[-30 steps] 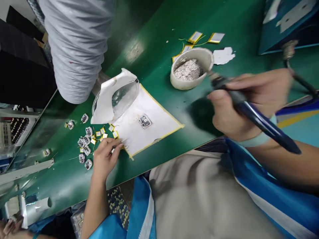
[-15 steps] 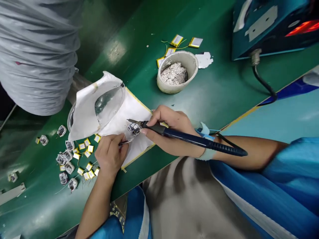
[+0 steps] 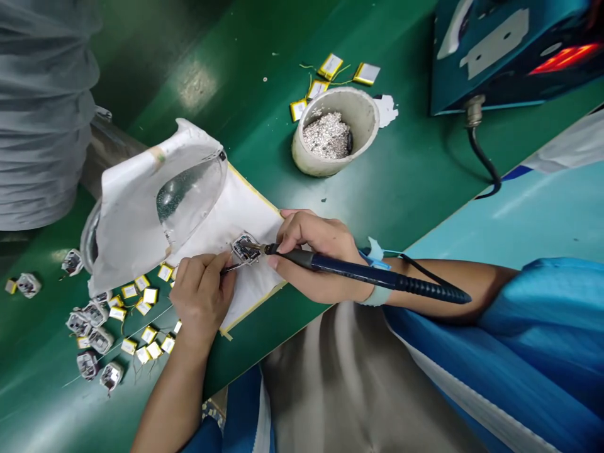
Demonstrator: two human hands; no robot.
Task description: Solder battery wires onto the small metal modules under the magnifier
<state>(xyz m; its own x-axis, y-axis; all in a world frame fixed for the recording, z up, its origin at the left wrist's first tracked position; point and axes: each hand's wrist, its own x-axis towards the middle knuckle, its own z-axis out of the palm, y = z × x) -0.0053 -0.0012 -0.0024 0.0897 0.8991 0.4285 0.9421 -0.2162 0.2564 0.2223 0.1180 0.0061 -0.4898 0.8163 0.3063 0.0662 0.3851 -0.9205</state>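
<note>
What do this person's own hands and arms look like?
The left hand is ungloved, no band showing. The right hand is ungloved, with a pale blue-green wristband. The right sleeve is bright blue and creased; the left sleeve, also blue, barely shows.

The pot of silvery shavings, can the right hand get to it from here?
Probably yes: the pot is open at the top, and nothing tall shows between it and the right hand, though that hand holds a soldering iron.
</note>
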